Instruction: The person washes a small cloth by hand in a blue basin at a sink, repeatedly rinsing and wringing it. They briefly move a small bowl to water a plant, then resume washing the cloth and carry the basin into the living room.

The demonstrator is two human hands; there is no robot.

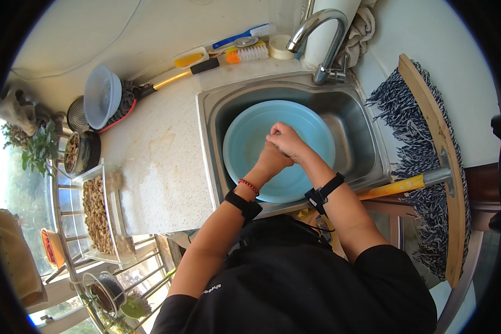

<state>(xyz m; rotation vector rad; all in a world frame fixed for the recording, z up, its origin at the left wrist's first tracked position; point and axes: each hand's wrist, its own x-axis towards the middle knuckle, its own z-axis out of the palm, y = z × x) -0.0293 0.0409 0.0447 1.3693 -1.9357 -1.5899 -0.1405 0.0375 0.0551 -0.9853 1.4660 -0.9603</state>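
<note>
A round light-blue plastic basin (240,112) sits inside the stainless-steel sink (361,137). My left hand (273,160), with a red bead bracelet (248,187) at its wrist, is over the middle of the basin. Against it, from the upper right, lies my right hand (287,142) with its fingers curled. The two hands touch each other. A small dark patch shows between them, too hidden to name, so whether either hand grips something is unclear. The chrome faucet (332,41) arches behind the basin; no water stream shows from its spout.
A string mop (430,125) leans at the right, its yellow handle (392,188) near the sink's front corner. Scrub brushes (247,54) lie behind the sink. On the left are the speckled counter (163,167), a bluish bowl (102,97) and a clear bin of peanuts (96,213).
</note>
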